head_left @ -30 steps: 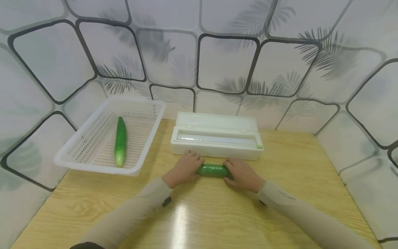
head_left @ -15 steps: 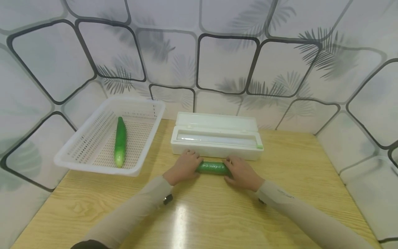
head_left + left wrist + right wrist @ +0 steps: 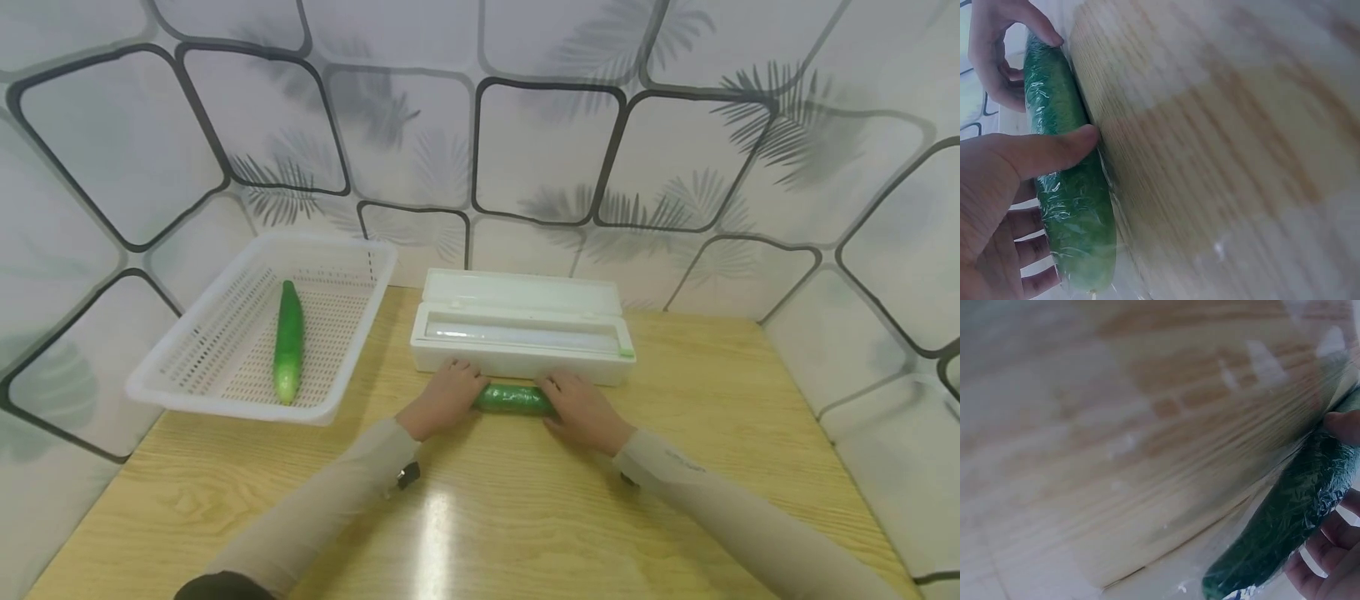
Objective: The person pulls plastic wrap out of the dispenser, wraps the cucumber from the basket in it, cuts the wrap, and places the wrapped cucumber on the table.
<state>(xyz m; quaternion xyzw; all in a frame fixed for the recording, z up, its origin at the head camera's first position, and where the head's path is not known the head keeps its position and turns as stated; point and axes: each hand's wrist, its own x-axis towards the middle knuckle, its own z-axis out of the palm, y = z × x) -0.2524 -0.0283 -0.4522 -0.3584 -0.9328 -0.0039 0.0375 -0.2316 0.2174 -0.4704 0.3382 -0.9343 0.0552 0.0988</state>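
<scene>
A cucumber [image 3: 513, 399] wrapped in clear cling film lies crosswise on the wooden table, close to the front of a white box. Near its left end my left hand [image 3: 446, 398] grips it, and my right hand [image 3: 585, 412] holds the other end. From the left wrist, the thumb [image 3: 1079, 147] presses along the near side of the cucumber while the fingers reach behind it. The right wrist view shows the right thumb [image 3: 1344, 427] and curled fingers around the wrapped cucumber [image 3: 1279, 525]. Crinkled film covers its skin, and loose clear film extends past its ends.
Behind the hands stands the white cling film box [image 3: 517, 363], lid raised, with a film roll [image 3: 525, 336] inside. To the left, a white plastic basket [image 3: 225, 407] holds another cucumber [image 3: 288, 342]. Patterned walls border the wooden table [image 3: 525, 533] at the back and sides.
Both hands have rolled the wrapped cucumber a little way forward, nearer the box. The box, basket and other cucumber stay where they were.
</scene>
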